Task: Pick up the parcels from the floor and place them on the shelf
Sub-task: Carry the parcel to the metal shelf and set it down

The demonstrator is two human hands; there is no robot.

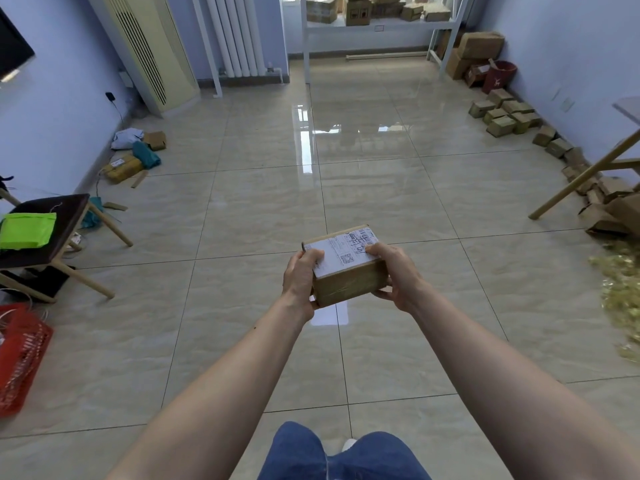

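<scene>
A small brown cardboard parcel (pixel 346 271) with a white shipping label on top is held in front of me above the tiled floor. My left hand (pixel 299 280) grips its left end and my right hand (pixel 398 275) grips its right end, thumbs on the label. The white metal shelf (pixel 377 27) stands at the far end of the room with several cardboard boxes on it. Several small parcels (pixel 502 114) lie in a row on the floor along the right wall. More parcels and bags (pixel 133 155) lie by the left wall.
A dark stool with a green bag (pixel 27 230) stands at the left, a red basket (pixel 20 355) beside it. A wooden table leg (pixel 585 174) slants in at the right above flattened boxes. A red bucket (pixel 498 76), radiator (pixel 239 36) and tall air conditioner (pixel 149 50) line the far side.
</scene>
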